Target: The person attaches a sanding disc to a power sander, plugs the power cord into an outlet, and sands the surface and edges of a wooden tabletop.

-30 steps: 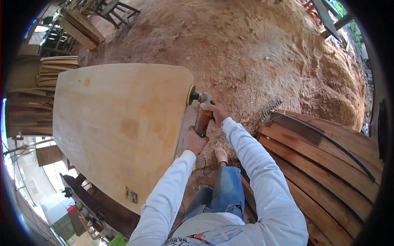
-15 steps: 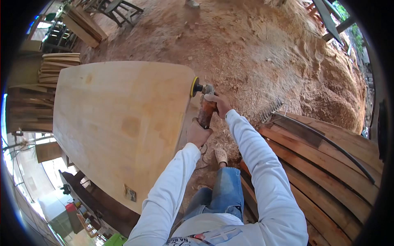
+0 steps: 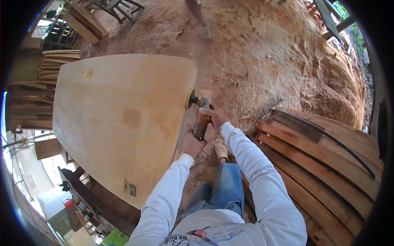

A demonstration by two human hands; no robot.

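Both my hands grip an angle grinder (image 3: 202, 121) fitted with a round sanding disc (image 3: 190, 99) that has a yellow rim. Around the rear of its body is my left hand (image 3: 193, 144), closed. My right hand (image 3: 218, 115) is wrapped round the front, near the metal head. The disc stands on edge against the right edge of a large pale wooden panel (image 3: 119, 119), which shows tan patches. A small square dark-and-tan piece (image 3: 129, 187) lies on the panel's near end. A cord (image 3: 200, 161) hangs below the grinder.
Long planks (image 3: 320, 172) are stacked at my right, with a rake (image 3: 273, 108) lying on them. Stacked boards (image 3: 30, 106) stand at the left. At the top, a person's leg (image 3: 199, 18) is on the dirt floor (image 3: 242, 61), near a wooden stool (image 3: 119, 8).
My hands have brought the grinder down along the panel's right edge, toward me. A person's leg has come further into view at the top.
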